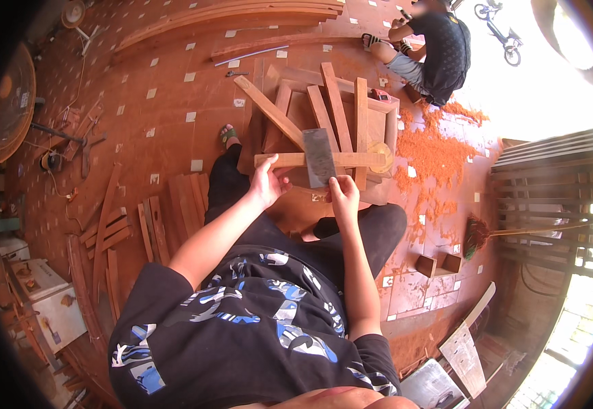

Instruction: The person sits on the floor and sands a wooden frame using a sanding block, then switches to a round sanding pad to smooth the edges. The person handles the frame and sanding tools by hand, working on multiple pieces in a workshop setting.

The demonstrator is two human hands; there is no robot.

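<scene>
My right hand pinches the lower edge of a grey, flat rectangular plate, whose exact kind I cannot make out. The plate stands across a light brown wooden strip lying crosswise in front of me. At the strip's left end, my left hand grips it, some fingers curled loosely below. Beyond, several more wooden strips fan out over a low wooden frame with a panel. A round, pale wooden piece is by the strip's right end.
A co-worker crouches at the far right, beside orange wood shavings. Cut boards lie on the left, near a large fan. Long beams stretch across the back. A broom and slatted wooden rack are right.
</scene>
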